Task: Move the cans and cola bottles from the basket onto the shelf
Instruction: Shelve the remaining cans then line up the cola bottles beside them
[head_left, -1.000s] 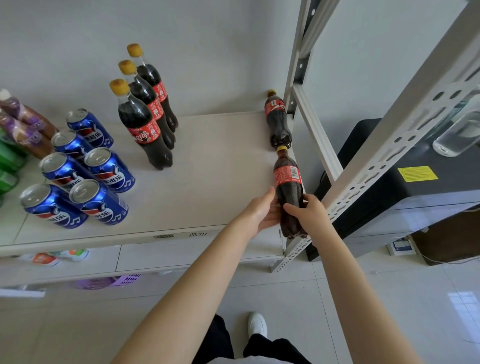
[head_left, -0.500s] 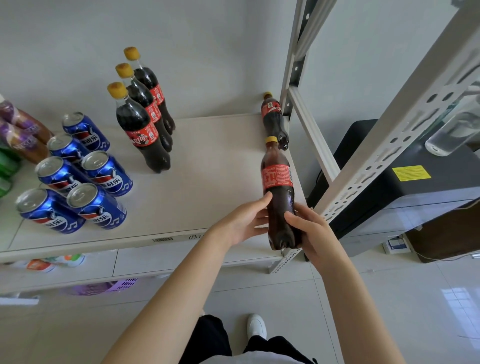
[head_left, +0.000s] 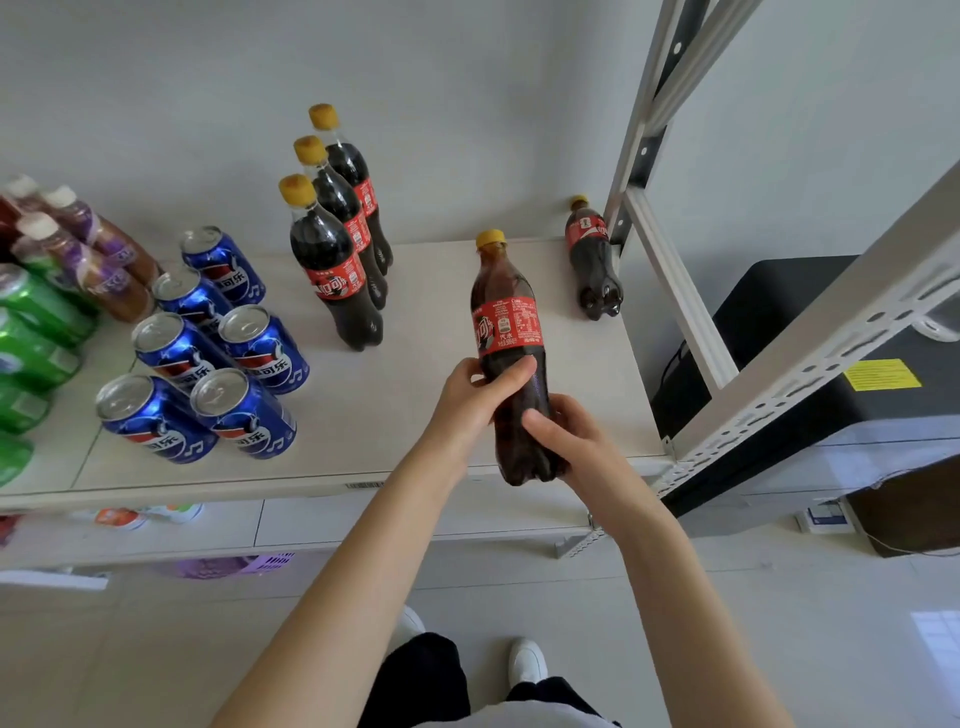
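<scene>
Both hands hold one cola bottle (head_left: 506, 312) with a yellow cap and red label, upright over the front right part of the white shelf board (head_left: 415, 395). My left hand (head_left: 475, 400) wraps the bottle just under the label; my right hand (head_left: 563, 441) grips its lower body. Three cola bottles (head_left: 337, 260) stand in a row at the back middle. Another cola bottle (head_left: 592, 260) stands at the back right by the upright. Several blue cans (head_left: 208, 358) cluster at the left. The basket is not visible.
Green cans (head_left: 31, 338) and purple-labelled bottles (head_left: 83, 249) fill the far left. A perforated metal upright (head_left: 810, 353) slants across the right, with a black box (head_left: 831, 374) behind it. A lower shelf (head_left: 260, 525) and tiled floor lie below.
The held bottle has moved left, away from the right upright and toward the shelf's middle front. My left hand has gone from touching the bottle to gripping it. The view has shifted left as well.
</scene>
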